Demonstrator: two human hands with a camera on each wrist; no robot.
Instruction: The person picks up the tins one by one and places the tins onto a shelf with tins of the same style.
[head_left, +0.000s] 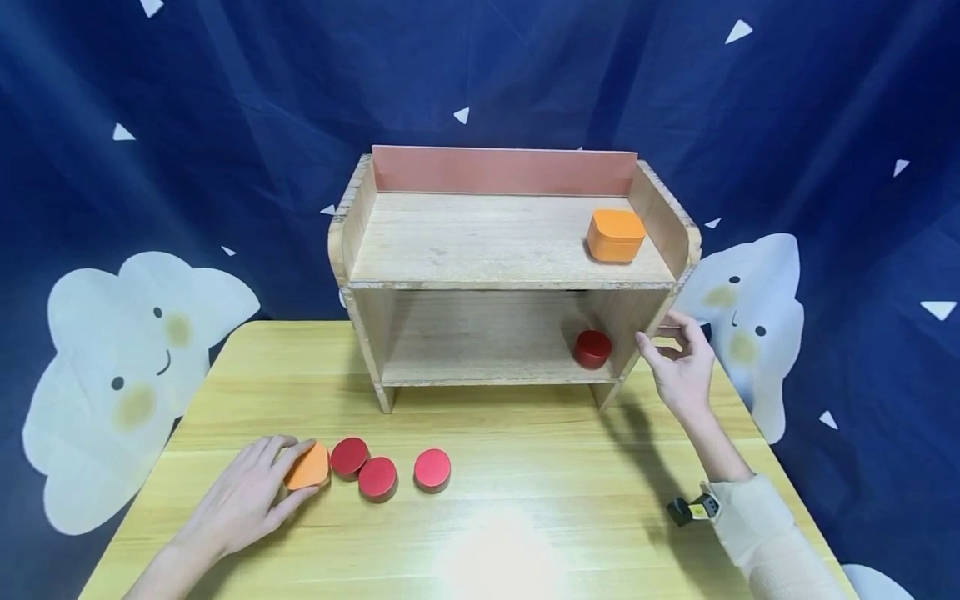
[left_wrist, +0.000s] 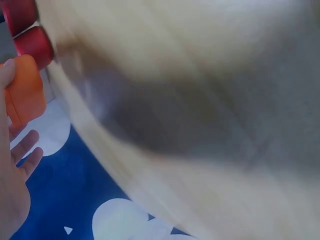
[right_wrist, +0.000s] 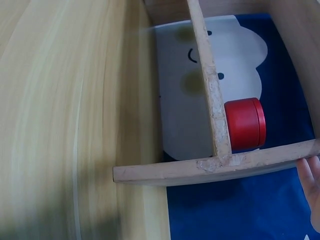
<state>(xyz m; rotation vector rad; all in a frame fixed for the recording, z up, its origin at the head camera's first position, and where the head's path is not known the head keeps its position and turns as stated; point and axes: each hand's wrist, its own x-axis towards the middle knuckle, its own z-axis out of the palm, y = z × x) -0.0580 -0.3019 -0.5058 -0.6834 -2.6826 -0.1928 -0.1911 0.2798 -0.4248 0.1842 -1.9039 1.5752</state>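
At the table's left, my left hand pinches an orange rounded-square tin between thumb and fingers; the left wrist view shows the same orange tin. Just right of it stand two red round tins, with a third red tin a little apart. My right hand is at the right side panel of a wooden shelf, its thumb at the panel's front edge. In the right wrist view, its fingers touch that panel.
On the upper board, at its right, sits another orange tin. A red tin stands on the lower board near the right panel. The shelf stands at the back of the wooden table, before a blue curtain with white shapes.
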